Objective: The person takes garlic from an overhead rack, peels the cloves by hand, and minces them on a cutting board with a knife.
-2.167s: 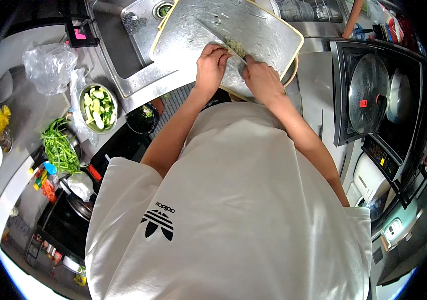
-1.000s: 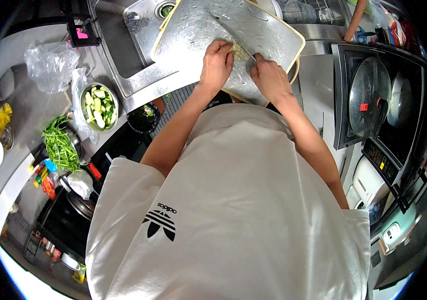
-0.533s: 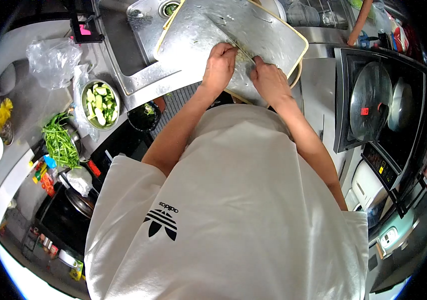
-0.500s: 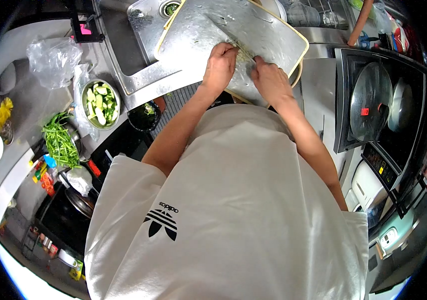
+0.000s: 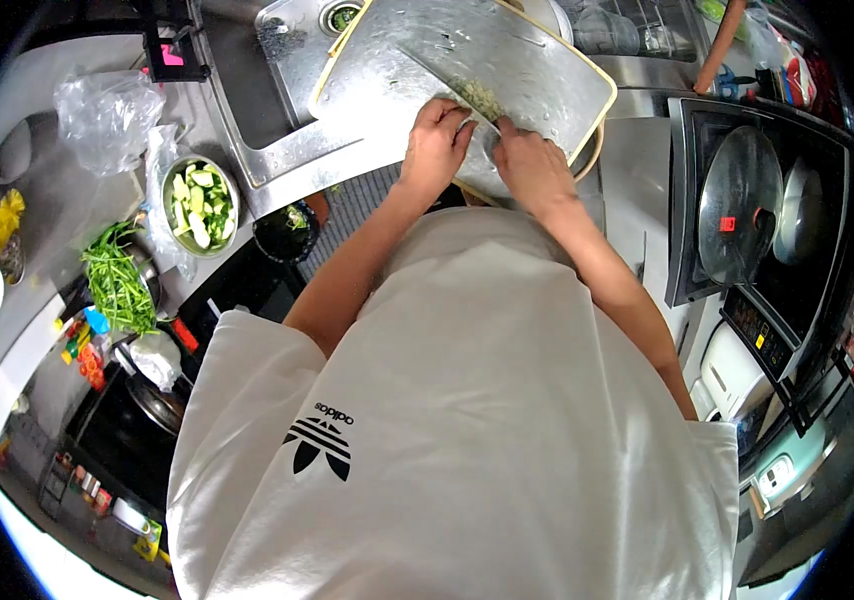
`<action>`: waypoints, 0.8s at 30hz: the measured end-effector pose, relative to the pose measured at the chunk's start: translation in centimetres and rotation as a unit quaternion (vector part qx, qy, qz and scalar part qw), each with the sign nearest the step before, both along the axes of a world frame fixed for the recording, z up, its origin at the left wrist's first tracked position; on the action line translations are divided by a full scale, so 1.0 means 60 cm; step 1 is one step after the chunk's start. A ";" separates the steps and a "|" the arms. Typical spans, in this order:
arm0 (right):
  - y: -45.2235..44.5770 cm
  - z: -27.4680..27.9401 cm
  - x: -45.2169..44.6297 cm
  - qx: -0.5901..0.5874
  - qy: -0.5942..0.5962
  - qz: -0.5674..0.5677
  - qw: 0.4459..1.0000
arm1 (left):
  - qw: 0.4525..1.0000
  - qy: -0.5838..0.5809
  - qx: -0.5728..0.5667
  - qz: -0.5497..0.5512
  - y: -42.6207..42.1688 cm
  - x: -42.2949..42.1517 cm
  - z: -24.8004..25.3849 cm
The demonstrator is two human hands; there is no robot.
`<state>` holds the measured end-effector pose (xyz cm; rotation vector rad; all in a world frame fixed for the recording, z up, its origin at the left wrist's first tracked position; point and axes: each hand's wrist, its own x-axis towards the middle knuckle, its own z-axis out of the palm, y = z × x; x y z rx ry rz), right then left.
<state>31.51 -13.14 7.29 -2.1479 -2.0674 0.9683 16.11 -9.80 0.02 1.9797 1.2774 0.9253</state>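
A metal cutting board (image 5: 532, 60) with a yellow rim lies at an angle in front of me. My right hand (image 5: 535, 168) is closed around the handle of a kitchen knife (image 5: 432, 70), whose blade points to the far left across the board. Finely chopped pale pieces (image 5: 479, 97), perhaps garlic, form a small pile along the far side of the blade. On the near side, my left hand (image 5: 437, 145) has its fingers drawn together close to the blade. What its fingertips hold, if anything, is too small to make out.
The sink (image 5: 282, 50) lies beyond the board to the left. A metal bowl (image 5: 169, 222) of cut green vegetable, green stalks (image 5: 119, 280) and a plastic bag (image 5: 109, 120) are on the left counter. At right, a glass lid (image 5: 737, 215) rests on the stove.
Both hands have drawn slightly toward me, and the knife has shifted with the right hand. More of the chopped pile shows beyond the blade.
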 end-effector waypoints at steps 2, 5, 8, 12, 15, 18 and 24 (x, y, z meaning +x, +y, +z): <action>-0.001 0.015 -0.001 -0.004 -0.004 0.001 1.000 | 1.000 0.011 0.003 0.000 0.001 0.000 -0.002; -0.010 -0.007 0.000 0.000 -0.001 0.011 1.000 | 1.000 0.016 -0.009 0.011 0.001 -0.003 -0.008; -0.004 0.009 -0.002 0.005 -0.008 0.008 1.000 | 1.000 0.009 -0.022 0.009 0.003 -0.006 0.004; 0.001 0.020 0.003 0.010 -0.014 -0.014 1.000 | 0.998 -0.022 -0.012 0.049 0.008 -0.001 0.010; 0.007 0.011 0.009 0.012 -0.010 -0.006 1.000 | 0.999 -0.011 0.004 0.044 0.019 0.003 0.005; 0.015 0.029 0.007 -0.020 -0.016 -0.023 0.999 | 1.000 -0.011 0.006 0.012 0.023 0.004 -0.001; 0.017 0.031 0.017 -0.016 -0.017 -0.001 1.000 | 1.000 0.026 -0.017 -0.001 0.027 0.005 0.006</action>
